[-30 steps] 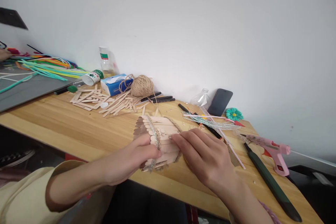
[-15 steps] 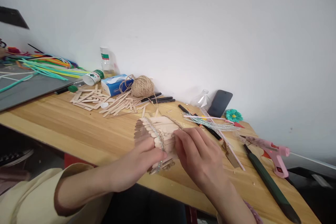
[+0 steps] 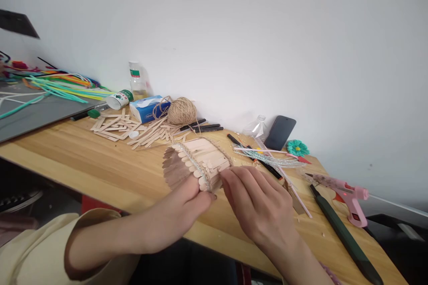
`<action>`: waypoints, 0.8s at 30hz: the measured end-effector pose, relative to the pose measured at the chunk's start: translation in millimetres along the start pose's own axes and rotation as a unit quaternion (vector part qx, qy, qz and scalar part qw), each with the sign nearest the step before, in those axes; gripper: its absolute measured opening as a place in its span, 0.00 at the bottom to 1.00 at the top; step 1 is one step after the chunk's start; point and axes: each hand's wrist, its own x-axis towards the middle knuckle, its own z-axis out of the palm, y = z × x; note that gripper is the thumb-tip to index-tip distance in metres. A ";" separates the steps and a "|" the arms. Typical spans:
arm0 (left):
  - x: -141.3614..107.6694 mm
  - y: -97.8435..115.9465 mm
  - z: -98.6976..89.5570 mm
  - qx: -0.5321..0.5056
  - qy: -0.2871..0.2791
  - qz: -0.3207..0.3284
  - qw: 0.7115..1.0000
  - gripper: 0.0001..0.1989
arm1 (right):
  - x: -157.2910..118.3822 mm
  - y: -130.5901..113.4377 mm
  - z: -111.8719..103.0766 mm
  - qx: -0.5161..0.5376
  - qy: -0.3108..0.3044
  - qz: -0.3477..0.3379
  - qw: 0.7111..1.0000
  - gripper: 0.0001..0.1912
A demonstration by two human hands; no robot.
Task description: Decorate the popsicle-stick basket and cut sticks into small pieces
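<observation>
Wooden and pale, my craft-stick cup [image 3: 202,152] above the table [image 3: 127,160] had just tilted so more of its inside showed, while my left hand [image 3: 179,216] gripped it near the sparkly trim [image 3: 191,156] and my right hand [image 3: 261,202] bent against its side, pinching what, I couldn't tell.

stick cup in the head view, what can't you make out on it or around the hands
Head view, left hand: some fingertips, hidden by the stick cup.
Head view, cup's lower side: partly covered by both hands.
Head view, whether the right hand pinches anything small: masked by its own fingers.
Head view, purple band: cut off by the bottom edge.
</observation>
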 end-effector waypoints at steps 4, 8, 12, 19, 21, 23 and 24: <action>0.7 1.0 2.0 0.031 0.009 -0.027 0.999 0.10 | 4.6 0.4 2.9 -0.007 -0.016 -0.010 1.000 0.08; 2.0 -3.2 4.8 0.023 0.025 -0.040 0.999 0.09 | 5.0 3.6 11.4 0.021 0.007 0.020 1.000 0.11; 1.6 -7.8 5.1 -0.007 0.012 -0.020 1.000 0.09 | 4.2 3.0 18.1 0.031 0.041 0.071 0.996 0.11; 0.4 -15.4 6.9 -0.084 0.020 -0.021 0.996 0.08 | 4.5 -6.7 22.6 0.042 0.085 0.136 0.986 0.09; 0.6 -19.1 8.7 -0.120 0.026 -0.013 0.992 0.09 | 3.2 -4.8 23.6 0.040 0.086 0.151 0.984 0.09; 0.4 -23.7 10.7 -0.155 0.044 0.000 0.987 0.12 | 0.6 0.5 23.0 0.032 0.099 0.178 0.979 0.08; 0.0 -25.9 11.5 -0.168 0.057 0.007 0.984 0.13 | -0.9 3.7 21.8 0.032 0.108 0.194 0.974 0.08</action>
